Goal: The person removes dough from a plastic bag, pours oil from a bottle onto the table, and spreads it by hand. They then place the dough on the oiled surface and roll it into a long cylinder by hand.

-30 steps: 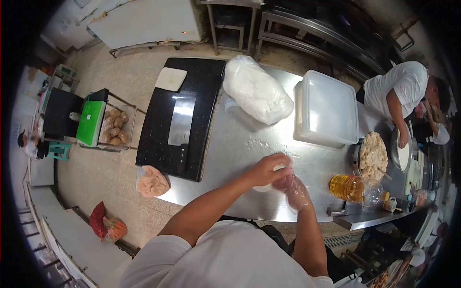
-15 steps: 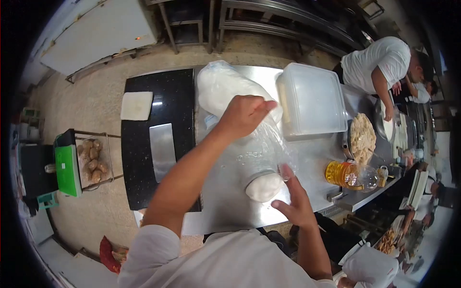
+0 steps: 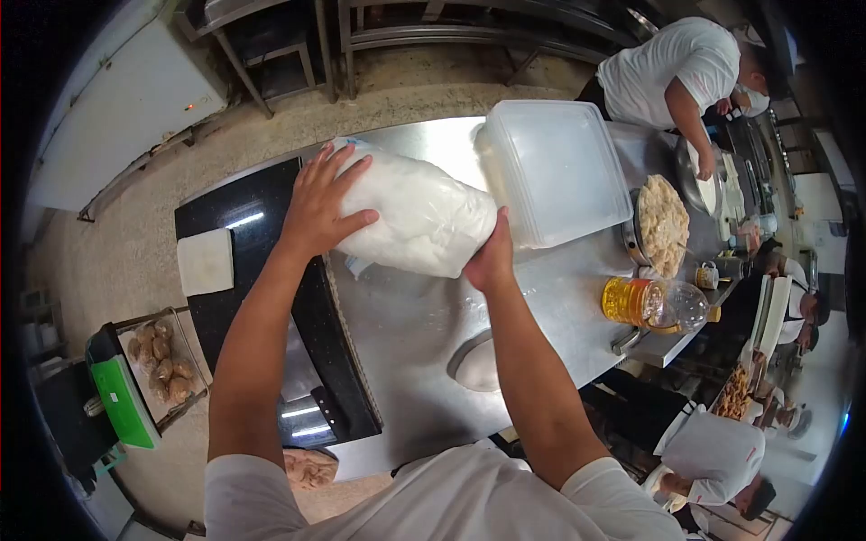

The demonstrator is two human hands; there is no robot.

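Note:
A bulging clear plastic bag of white contents (image 3: 415,209) is held between my two hands over the steel table (image 3: 397,352). My left hand (image 3: 317,209) presses its left end, fingers spread across the plastic. Around the lower right corner wraps my right hand (image 3: 492,257), its thumb pointing up and most fingers hidden beneath the bag. Below, a rounded white lump, like dough, (image 3: 478,368) rests on the table, partly covered by my right forearm.
A lidded translucent box (image 3: 568,171) stands right of the bag. Beyond are a bowl of pale chunks (image 3: 663,225) and an oil bottle (image 3: 645,302). A wide-bladed knife (image 3: 302,379) and white slab (image 3: 206,261) lie on the black worktop (image 3: 257,270). A co-worker (image 3: 677,72) bends over a pan.
My hands have gone from the bag's loose neck to its two ends. The loose plastic is now out of sight, and the view has shifted. My right forearm now overlaps the white lump.

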